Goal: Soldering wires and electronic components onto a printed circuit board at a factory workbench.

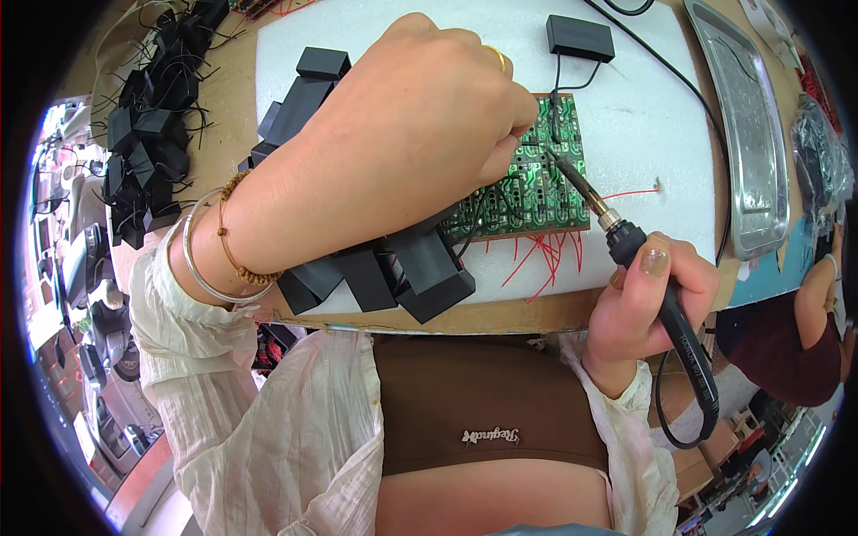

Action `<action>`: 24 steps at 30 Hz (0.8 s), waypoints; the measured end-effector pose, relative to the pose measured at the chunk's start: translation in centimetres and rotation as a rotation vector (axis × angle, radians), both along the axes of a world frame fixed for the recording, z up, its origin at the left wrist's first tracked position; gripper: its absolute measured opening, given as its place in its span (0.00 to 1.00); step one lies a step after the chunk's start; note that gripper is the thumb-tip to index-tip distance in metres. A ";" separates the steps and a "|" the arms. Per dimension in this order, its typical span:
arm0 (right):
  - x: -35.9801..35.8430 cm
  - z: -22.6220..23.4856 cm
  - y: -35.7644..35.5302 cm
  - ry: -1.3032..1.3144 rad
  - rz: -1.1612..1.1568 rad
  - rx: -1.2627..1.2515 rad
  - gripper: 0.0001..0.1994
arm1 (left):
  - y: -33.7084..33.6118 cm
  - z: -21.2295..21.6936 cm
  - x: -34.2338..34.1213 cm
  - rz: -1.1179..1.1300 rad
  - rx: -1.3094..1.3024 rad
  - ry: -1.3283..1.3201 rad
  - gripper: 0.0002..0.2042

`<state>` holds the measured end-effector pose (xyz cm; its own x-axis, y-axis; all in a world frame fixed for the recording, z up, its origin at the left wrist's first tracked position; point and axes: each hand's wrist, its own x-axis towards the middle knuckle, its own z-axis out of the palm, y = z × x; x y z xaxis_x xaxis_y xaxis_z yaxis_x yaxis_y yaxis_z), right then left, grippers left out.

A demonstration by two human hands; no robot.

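My right hand (651,299) grips a black soldering iron (686,344) by its handle. The iron's dark tip rests on or just over a green circuit board panel (545,201). My left hand (456,98) reaches across the panel, its fingers curled and pressed together close to the iron's tip. What those fingers pinch is hidden behind the hand. Thin black wires run onto the panel, and red wires (545,259) stick out from its near edge. A black rectangular box (580,38) joins the panel at the far side by two black wires.
Several black boxes (420,272) lie under and beside my left forearm. More boxes with wires (152,134) are heaped at the left. The work lies on a white foam sheet (643,134). A metal tray (746,134) stands at the right, with another person (795,330) beyond.
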<state>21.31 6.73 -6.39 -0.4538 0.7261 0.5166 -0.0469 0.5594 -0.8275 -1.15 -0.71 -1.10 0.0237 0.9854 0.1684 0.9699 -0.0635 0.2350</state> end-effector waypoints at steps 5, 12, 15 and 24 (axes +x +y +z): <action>-0.3 -0.3 -0.2 0.004 -0.020 -0.003 0.11 | 0.1 0.0 0.0 -0.007 0.009 -0.005 0.03; -0.1 -0.3 -0.2 0.064 -0.016 -0.013 0.11 | 0.1 0.1 0.0 0.000 -0.026 -0.003 0.03; -0.2 -0.5 -0.3 0.073 -0.033 -0.004 0.11 | 0.1 0.1 0.0 0.002 -0.030 0.001 0.03; -0.1 -0.3 0.0 0.080 -0.031 0.029 0.11 | 0.1 0.1 0.0 0.003 -0.027 0.003 0.03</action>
